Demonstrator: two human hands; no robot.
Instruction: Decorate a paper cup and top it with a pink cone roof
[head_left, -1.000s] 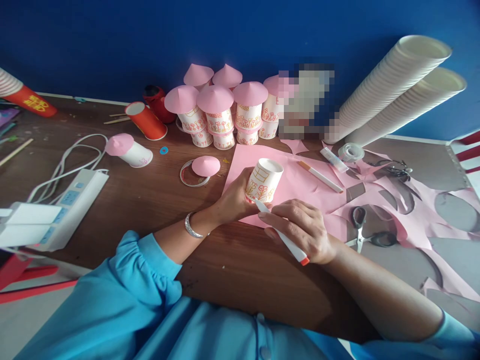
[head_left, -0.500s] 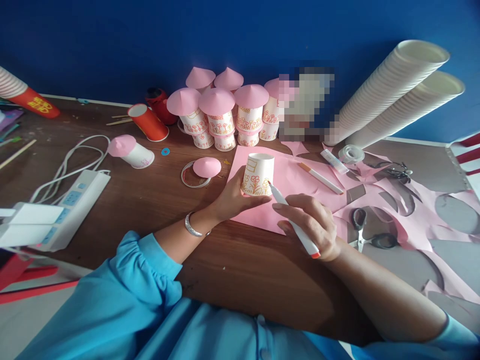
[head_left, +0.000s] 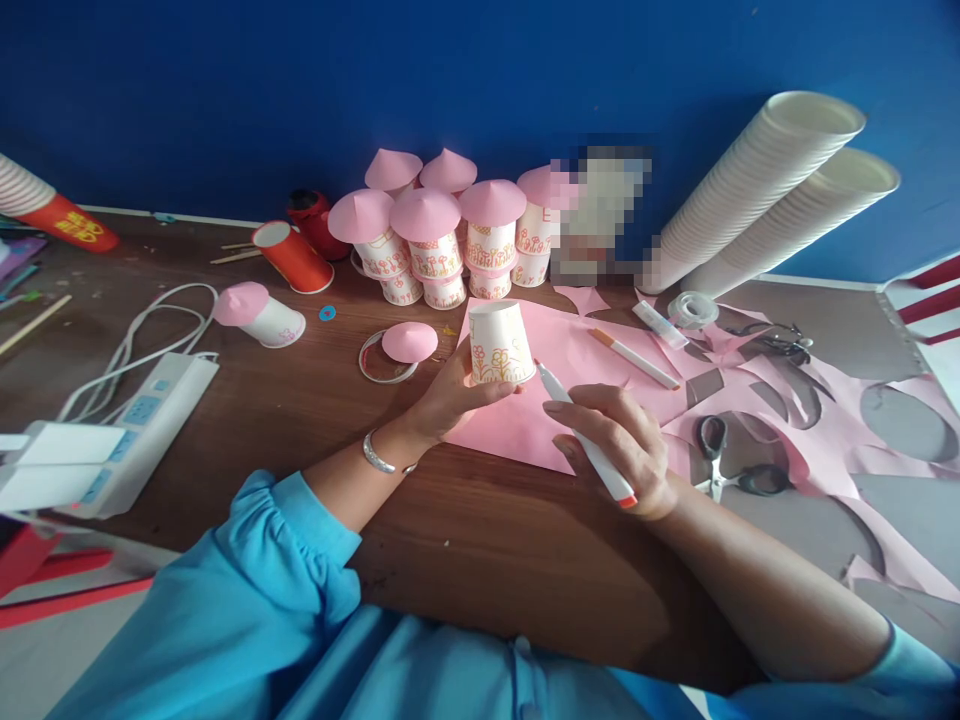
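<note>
Upside down in my left hand point(head_left: 457, 390) is a white paper cup point(head_left: 499, 338), with flowers and grass drawn in orange and yellow low on its side. My left fingers are closed round its lower part. My right hand point(head_left: 619, 440) grips a white marker point(head_left: 589, 438) with an orange-red end, its tip just beside the cup's lower right edge. Beneath both lies a pink paper sheet point(head_left: 517, 435). Another marker point(head_left: 636, 358), with a brown-orange cap, rests on that sheet. Left of the cup, a pink paper cone point(head_left: 409, 342) lies by a tape ring point(head_left: 375, 368).
Cone-roofed decorated cups point(head_left: 426, 240) stand in a group by the blue wall. Tall cup stacks point(head_left: 757, 185) lean at right. Scissors point(head_left: 716, 470) lie among pink scraps point(head_left: 817, 450). At left are a power strip point(head_left: 150, 430), a cone-topped cup point(head_left: 274, 322) and a red cup point(head_left: 296, 260).
The cup has turned in my left hand, so the drawn window no longer shows and the flowers sit further left. The marker tip has come slightly away from the flowers.
</note>
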